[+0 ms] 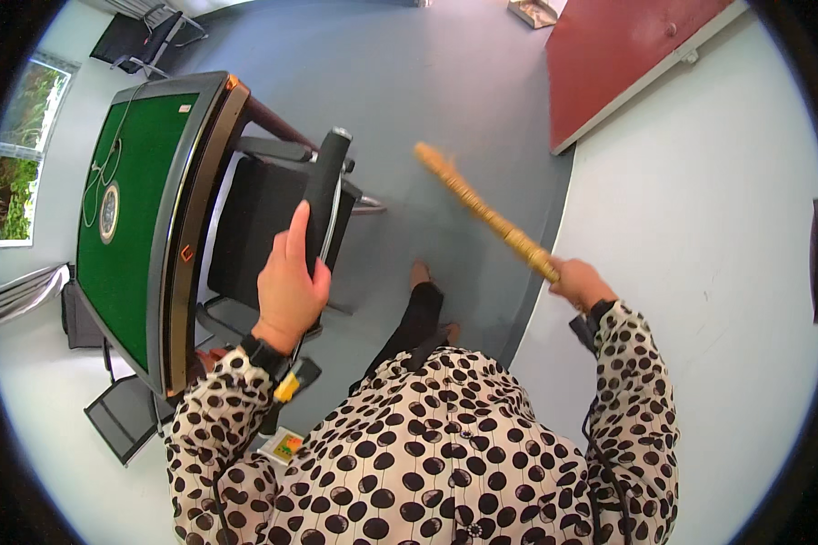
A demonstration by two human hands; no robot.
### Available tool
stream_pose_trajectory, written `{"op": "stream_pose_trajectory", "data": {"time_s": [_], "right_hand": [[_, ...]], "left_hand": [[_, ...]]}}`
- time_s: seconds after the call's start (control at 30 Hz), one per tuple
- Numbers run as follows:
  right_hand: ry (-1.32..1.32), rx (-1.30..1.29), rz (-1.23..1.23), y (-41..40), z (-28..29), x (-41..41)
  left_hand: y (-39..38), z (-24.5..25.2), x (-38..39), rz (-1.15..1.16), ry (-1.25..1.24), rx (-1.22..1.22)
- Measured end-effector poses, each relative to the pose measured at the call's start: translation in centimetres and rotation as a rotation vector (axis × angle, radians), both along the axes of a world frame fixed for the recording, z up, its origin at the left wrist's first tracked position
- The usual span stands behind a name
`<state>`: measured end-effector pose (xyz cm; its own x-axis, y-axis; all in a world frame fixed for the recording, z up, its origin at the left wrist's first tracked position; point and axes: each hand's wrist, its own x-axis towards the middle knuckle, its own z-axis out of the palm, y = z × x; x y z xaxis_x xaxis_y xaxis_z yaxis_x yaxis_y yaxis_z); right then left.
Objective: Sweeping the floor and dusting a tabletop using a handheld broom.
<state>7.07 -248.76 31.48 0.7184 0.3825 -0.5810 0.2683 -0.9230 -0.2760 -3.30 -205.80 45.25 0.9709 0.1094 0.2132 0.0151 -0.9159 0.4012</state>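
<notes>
My left hand point(290, 283) lies over the top of the backrest point(324, 184) of a black metal-framed chair, its thumb on the near side and its other fingers over the far side. In my right hand point(579, 283) is the lower end of a tan, ringed stick point(487, 212) that looks like bamboo. The stick slants up and leftward over the floor, and its far end is slightly blurred. Both wrists have black bands.
A green-topped table point(133, 225) with a looped cable stands left, against the chair seat point(249, 225). Another chair point(126, 412) is at lower left. A red door point(620, 61) and white wall point(709, 225) bound the right. A shallow box point(533, 12) sits on the far floor.
</notes>
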Motion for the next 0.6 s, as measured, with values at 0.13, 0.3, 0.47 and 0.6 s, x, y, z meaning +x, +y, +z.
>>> {"op": "stream_pose_trajectory", "data": {"time_s": [0.13, 0.3, 0.47, 0.6], "right_hand": [[0.176, 0.013, 0.025, 2.4, 0.1, -0.3], [0.298, 0.035, -0.093, 2.3, -2.5, 3.3], [0.265, -0.039, -0.146, 2.1, 1.5, 9.9], [0.144, 0.006, -0.137, 3.0, 0.8, 13.6]], "left_hand": [[-0.9, 0.0, 0.1, -0.003, 0.067, -0.018], [-1.4, -0.1, 0.0, -0.035, 0.134, -0.063], [-1.7, -0.2, 0.0, -0.007, 0.149, -0.061], [-1.6, 0.0, 0.9, 0.039, 0.184, -0.109]]}}
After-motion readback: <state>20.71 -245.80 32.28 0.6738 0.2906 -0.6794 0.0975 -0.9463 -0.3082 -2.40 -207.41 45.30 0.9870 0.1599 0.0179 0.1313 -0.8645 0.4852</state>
